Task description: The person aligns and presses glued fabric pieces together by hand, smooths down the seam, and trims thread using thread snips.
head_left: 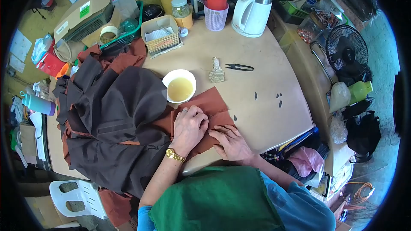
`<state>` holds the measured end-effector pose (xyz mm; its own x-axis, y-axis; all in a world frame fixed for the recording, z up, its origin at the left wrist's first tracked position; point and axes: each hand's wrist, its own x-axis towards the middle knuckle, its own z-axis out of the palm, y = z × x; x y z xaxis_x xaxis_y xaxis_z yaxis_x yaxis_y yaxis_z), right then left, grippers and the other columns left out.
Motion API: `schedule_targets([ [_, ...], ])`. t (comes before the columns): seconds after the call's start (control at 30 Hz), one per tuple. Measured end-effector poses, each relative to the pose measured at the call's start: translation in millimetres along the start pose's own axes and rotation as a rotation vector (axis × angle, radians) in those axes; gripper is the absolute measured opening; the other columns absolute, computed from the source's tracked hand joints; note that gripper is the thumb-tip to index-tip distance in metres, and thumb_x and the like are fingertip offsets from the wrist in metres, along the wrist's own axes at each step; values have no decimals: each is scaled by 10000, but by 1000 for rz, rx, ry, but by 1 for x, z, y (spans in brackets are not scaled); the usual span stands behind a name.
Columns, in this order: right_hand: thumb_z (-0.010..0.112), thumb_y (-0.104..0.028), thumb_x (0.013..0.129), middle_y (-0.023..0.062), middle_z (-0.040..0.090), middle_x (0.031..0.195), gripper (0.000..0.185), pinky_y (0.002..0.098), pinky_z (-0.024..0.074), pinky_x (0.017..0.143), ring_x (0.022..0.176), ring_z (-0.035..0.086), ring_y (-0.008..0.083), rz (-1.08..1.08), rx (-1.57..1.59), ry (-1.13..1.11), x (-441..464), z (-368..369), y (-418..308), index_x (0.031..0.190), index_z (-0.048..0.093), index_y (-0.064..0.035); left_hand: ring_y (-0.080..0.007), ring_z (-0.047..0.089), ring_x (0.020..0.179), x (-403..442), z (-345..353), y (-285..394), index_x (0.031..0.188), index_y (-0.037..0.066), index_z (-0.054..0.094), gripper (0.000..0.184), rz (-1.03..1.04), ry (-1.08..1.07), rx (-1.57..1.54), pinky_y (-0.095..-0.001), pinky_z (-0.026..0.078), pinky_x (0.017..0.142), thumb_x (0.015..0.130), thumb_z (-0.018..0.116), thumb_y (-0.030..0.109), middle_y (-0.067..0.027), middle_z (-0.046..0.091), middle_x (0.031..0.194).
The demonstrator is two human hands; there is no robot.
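Note:
Rust-brown cloth point(209, 101) lies flat on the table under both hands. My left hand point(189, 127), with a gold watch at the wrist, has its fingers curled and pinched down on the cloth. My right hand point(231, 142) rests beside it, fingers bent over the cloth's right edge; whether it grips the fabric is hard to make out. A dark brown garment point(124, 102) with rust lining is heaped to the left and joins the cloth. Just beyond the left hand stands a white bowl point(180, 86) of yellowish liquid. Thread snips point(239, 67) lie farther back.
A bundled tan piece point(216, 70) lies beside the snips. Along the back stand a white kettle point(252, 10), a lilac basket point(215, 17), a jar point(180, 7) and a woven box point(160, 34). Small dark pieces point(279, 96) dot the table's right. A black fan point(346, 48) stands right.

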<state>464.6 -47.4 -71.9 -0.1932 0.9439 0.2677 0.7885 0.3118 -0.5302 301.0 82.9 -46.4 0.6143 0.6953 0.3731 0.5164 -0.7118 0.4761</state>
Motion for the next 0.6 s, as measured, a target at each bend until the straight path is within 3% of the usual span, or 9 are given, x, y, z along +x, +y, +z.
schedule_targets([
  [0.33, 687, -170, 918, 139, 604, 1396, 562, 475, 391, 1155, 1365, 530, 289, -12, 44, -85, -8, -9, 4, 1435, 483, -84, -291, 658, 853, 11, 6, 5, 823, 79, 714, 86, 3, -68, -4, -415, 539, 785, 770, 781, 77, -50, 682, 938],
  [0.4, 694, -174, 915, 138, 604, 1396, 567, 473, 390, 1155, 1362, 532, 291, -9, 47, -90, -9, -14, 5, 1434, 484, -82, -297, 662, 863, 12, 2, 7, 826, 75, 715, 76, -98, -123, -90, -415, 544, 782, 787, 779, 86, -54, 687, 953],
  [0.6, 715, -189, 908, 123, 605, 1397, 583, 471, 393, 1153, 1355, 538, 288, -15, 63, -113, -13, -13, 11, 1435, 489, -83, -310, 671, 874, 16, 6, 13, 838, 67, 706, 84, -23, -66, -108, -427, 550, 777, 796, 775, 87, -80, 689, 906],
])
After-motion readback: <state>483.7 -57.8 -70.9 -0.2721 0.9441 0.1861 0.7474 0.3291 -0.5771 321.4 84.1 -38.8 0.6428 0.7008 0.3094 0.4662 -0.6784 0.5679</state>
